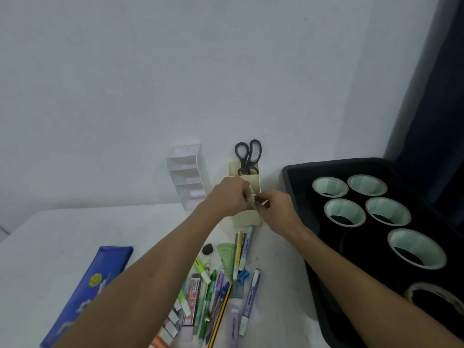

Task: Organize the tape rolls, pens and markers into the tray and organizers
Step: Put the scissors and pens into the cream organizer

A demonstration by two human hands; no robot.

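My left hand (229,194) and my right hand (275,209) meet over the front of a cream organizer (247,218), both pinching a small pale object (252,198) that is mostly hidden by my fingers. Black scissors (248,156) stand in the organizer's back compartment. A black tray (291,177) at the right holds several tape rolls (345,212), with a clear tape roll (437,295) at its near end. A loose pile of pens and markers (216,295) lies on the white table below my hands.
A white tiered organizer (188,174) leans against the wall left of the cream one. A blue pencil case (88,290) lies at the near left. A green protractor (227,257), a black eraser (207,248) and a blue sharpener (243,275) sit among the pens.
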